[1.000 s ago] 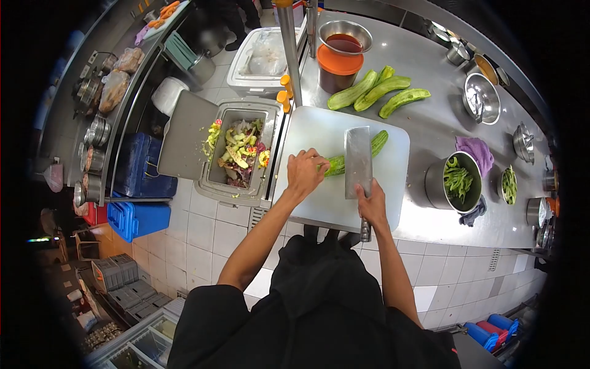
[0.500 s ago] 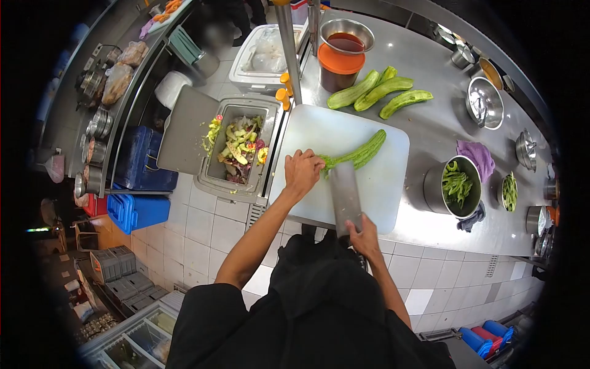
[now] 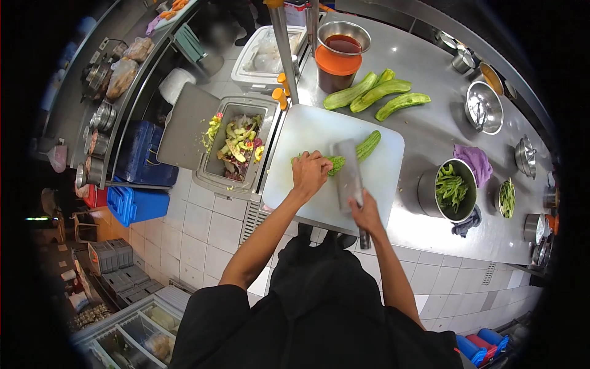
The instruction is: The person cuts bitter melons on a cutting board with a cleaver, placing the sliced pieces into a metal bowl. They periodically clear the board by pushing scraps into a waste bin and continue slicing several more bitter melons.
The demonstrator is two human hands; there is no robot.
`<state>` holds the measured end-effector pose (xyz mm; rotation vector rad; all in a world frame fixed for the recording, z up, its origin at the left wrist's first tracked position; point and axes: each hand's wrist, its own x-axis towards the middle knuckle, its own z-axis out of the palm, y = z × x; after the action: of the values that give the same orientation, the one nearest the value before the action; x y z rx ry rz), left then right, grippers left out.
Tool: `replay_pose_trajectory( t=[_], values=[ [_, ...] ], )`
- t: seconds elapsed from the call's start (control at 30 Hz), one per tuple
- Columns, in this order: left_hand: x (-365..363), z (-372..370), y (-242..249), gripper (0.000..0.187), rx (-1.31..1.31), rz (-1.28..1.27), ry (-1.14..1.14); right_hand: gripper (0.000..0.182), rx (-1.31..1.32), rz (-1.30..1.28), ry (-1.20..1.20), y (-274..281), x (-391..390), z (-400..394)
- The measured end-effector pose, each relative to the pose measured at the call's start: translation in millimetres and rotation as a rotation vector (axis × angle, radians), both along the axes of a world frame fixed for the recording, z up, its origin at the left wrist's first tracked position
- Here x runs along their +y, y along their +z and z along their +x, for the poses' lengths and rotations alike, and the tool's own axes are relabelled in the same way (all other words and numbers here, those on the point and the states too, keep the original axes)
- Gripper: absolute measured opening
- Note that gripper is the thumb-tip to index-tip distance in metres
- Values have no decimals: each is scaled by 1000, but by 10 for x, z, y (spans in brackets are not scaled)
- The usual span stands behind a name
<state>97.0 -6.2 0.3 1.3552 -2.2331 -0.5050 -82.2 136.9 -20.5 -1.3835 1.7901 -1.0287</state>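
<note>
A bumpy green bitter melon (image 3: 369, 146) lies slantwise on the white cutting board (image 3: 378, 190). My left hand (image 3: 310, 174) presses on its near end, fingers bent and bunched together. In my right hand (image 3: 367, 214) is the handle of a cleaver (image 3: 348, 184). The broad blade, blurred by motion, lies across the melon just right of my left fingers. A small bit of green shows left of that hand.
Several bitter melon pieces (image 3: 381, 95) lie behind the board, beside an orange-lidded container (image 3: 337, 59). To the right stand a pot of green slices (image 3: 476, 190), a purple cloth (image 3: 473, 161) and a metal bowl (image 3: 499, 111). An open scrap bin (image 3: 206, 175) adjoins the board's left side.
The cleaver has shifted from beside the melon to across it, its handle moving slightly right. My left hand has moved a little to the right, and the melon lies lower and leftward.
</note>
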Motion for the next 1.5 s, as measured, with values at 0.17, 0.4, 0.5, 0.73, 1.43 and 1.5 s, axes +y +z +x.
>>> replay_pose_trajectory(
  t=[0.17,0.4,0.5,0.73,1.43,1.5],
  values=[
    [-32,69,110,4,-89,72,29,34,78,59,100,123,598,17],
    [-95,-322,113,31,-43,-99,-129,32,-263,286,-219,402,855,-396],
    [-210,-359,110,41,-103,-12,-226,29,-301,460,-311,642,675,-496],
    [-272,-85,155,33,73,-84,-313,24,-116,51,-222,240,251,-225],
    [-121,-83,79,2,-9,-73,-82,31,-118,91,-135,625,688,118],
    [-65,-144,90,2,9,-74,-81,24,-235,194,-204,512,503,-141]
  ],
)
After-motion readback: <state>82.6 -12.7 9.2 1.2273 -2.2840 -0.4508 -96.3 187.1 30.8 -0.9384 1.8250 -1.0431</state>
